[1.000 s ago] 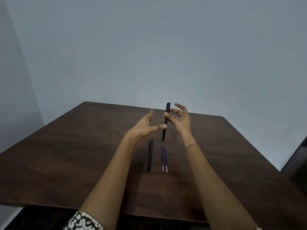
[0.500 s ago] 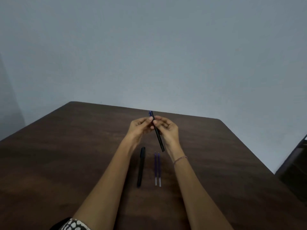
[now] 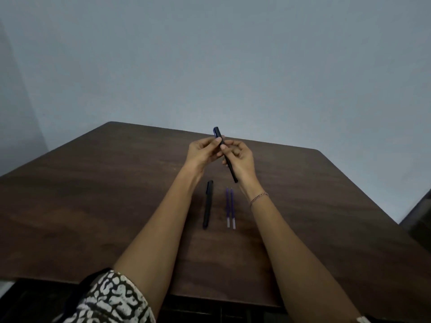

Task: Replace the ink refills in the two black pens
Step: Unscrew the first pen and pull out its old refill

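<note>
A dark brown wooden table (image 3: 93,194) with rounded far corners stood against a plain, pale blue-grey wall (image 3: 233,66). On the left a side wall (image 3: 14,113) met it in a shadowed corner. A dark piece of furniture (image 3: 419,217) showed at the right edge, too cut off to identify.

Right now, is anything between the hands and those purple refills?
Nothing visible. The refills lie on the table near the right hand, the second pen apart on their left. That hand and the left hand grip the first pen.
</note>
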The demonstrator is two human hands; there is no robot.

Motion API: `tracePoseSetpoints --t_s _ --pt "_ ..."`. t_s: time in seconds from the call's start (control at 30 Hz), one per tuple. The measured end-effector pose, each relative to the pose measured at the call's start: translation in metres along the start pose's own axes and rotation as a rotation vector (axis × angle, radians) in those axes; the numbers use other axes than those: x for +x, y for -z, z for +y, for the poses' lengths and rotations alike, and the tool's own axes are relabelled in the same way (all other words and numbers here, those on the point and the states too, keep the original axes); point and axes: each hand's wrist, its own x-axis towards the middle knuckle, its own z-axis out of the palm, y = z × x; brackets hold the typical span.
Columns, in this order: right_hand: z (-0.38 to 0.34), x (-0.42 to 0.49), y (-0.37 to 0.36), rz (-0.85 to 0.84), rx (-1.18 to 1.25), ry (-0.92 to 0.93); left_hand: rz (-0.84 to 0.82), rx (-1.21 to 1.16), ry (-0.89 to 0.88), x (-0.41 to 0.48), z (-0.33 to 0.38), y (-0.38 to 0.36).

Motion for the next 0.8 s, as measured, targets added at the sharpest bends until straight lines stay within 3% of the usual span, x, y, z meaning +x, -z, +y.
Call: tracePoseSetpoints --t_s 0.37,0.63,0.8 --pt "0.000 -0.001 -0.004 -0.092 -0.304 0.044 -0.027 -0.085 -0.105 -0.006 0.002 -0.007" --pt "-0.005 -0.001 -0.009 -0.202 -0.154 -0.028 -0.165 0.019 -0.092 -0.002 0.009 -0.008" --pt "-0.003 0.002 -0.011 -0.177 -0.168 -0.050 -0.083 0.048 -0.141 -0.002 0.009 -0.007"
